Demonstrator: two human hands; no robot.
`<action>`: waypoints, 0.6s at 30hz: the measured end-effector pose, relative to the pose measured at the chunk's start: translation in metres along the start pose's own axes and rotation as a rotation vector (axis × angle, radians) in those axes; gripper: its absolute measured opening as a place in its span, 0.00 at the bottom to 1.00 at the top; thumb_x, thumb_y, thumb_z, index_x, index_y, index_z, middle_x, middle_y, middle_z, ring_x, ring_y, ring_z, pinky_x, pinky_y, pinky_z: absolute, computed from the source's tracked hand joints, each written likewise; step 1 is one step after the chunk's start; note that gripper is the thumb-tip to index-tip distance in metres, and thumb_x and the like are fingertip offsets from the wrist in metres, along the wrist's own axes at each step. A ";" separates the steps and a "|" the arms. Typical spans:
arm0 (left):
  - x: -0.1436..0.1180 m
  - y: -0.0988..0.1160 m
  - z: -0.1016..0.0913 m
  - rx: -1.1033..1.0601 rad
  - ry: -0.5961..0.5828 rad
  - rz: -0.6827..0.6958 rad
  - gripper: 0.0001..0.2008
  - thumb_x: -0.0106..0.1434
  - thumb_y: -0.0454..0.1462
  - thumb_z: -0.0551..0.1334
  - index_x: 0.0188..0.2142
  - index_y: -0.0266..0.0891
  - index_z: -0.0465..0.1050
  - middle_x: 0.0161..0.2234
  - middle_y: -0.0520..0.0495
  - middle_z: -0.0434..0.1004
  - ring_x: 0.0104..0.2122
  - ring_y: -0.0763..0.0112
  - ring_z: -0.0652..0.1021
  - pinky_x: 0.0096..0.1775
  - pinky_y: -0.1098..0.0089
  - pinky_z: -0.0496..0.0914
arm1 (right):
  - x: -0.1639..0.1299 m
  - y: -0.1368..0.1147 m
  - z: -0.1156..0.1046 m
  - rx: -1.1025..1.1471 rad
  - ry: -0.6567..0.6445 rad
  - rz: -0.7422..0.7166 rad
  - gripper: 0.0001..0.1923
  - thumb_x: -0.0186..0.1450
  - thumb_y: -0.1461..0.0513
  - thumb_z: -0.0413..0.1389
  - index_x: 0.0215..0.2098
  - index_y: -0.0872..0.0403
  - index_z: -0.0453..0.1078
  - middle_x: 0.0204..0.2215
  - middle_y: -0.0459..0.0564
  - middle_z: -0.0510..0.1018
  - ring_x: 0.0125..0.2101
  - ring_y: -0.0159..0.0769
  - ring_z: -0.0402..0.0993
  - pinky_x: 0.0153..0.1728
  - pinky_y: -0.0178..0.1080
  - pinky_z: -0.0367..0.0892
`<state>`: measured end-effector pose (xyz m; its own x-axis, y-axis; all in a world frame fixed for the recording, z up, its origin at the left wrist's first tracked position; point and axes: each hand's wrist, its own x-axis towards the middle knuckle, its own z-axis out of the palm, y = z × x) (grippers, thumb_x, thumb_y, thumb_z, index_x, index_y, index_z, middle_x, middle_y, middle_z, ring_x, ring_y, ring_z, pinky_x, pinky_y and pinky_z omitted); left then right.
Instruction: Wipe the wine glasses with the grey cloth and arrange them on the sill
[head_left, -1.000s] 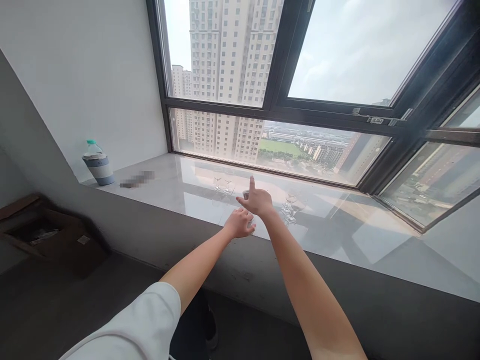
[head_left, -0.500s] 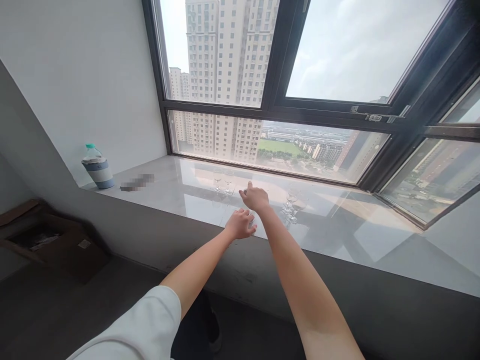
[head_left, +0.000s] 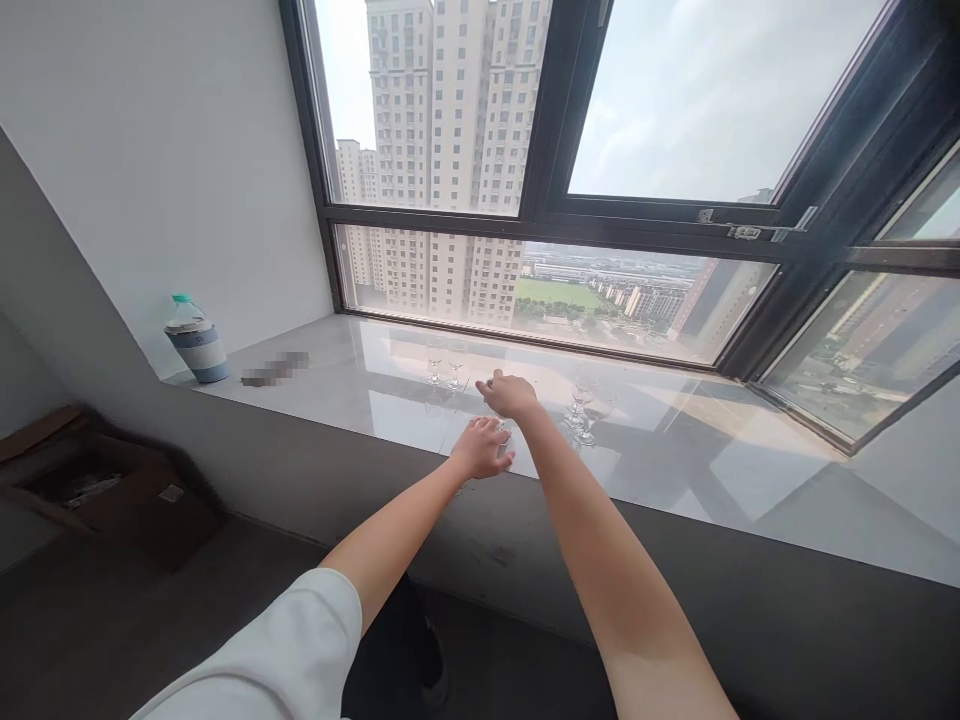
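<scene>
My left hand (head_left: 481, 448) is curled round a clear glass (head_left: 503, 434) near the front edge of the sill. Only a sliver of that glass shows between thumb and fingers. Just beyond and slightly right, my right hand (head_left: 511, 394) is closed, its back toward me; what its fingers hold is hidden. Left of the hands stand two clear stemmed glasses, one (head_left: 434, 372) beside the other (head_left: 455, 374). To the right of my right wrist, two more stemmed glasses (head_left: 587, 430) stand close together.
The glossy pale windowsill (head_left: 675, 470) runs below a dark-framed window (head_left: 652, 230). At its left end stand a blue-and-white cup with a green-capped bottle (head_left: 196, 345) and a blurred-out item (head_left: 275, 369). An open cardboard box (head_left: 142, 500) sits low at left.
My right hand's raised finger has come down and curled in with the others. My left hand stays in place. The view has shifted very slightly.
</scene>
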<state>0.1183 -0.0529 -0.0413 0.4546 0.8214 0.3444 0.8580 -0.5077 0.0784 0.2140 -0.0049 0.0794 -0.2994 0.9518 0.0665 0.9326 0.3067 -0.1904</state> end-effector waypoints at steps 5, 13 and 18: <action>0.004 -0.006 0.009 -0.015 -0.073 0.005 0.27 0.66 0.54 0.46 0.59 0.47 0.62 0.59 0.41 0.63 0.61 0.53 0.60 0.61 0.47 0.50 | -0.003 0.000 0.004 0.015 0.056 0.006 0.27 0.69 0.45 0.36 0.49 0.54 0.63 0.38 0.56 0.78 0.42 0.45 0.73 0.36 0.40 0.62; 0.005 -0.008 0.011 -0.063 -0.138 0.010 0.32 0.66 0.56 0.42 0.62 0.46 0.59 0.63 0.43 0.60 0.64 0.52 0.54 0.63 0.45 0.44 | -0.011 -0.008 0.024 0.086 0.318 0.032 0.33 0.69 0.43 0.32 0.54 0.58 0.60 0.29 0.57 0.78 0.32 0.44 0.75 0.32 0.39 0.61; 0.006 -0.009 0.008 -0.092 -0.155 -0.009 0.33 0.65 0.57 0.44 0.64 0.46 0.57 0.64 0.44 0.58 0.65 0.51 0.52 0.63 0.45 0.43 | -0.020 -0.005 0.041 0.223 0.507 -0.092 0.31 0.70 0.44 0.39 0.60 0.55 0.56 0.23 0.49 0.77 0.27 0.38 0.73 0.31 0.35 0.59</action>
<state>0.1151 -0.0411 -0.0477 0.4846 0.8526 0.1956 0.8399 -0.5160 0.1682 0.2073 -0.0252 0.0392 -0.1918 0.8166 0.5444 0.8256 0.4341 -0.3604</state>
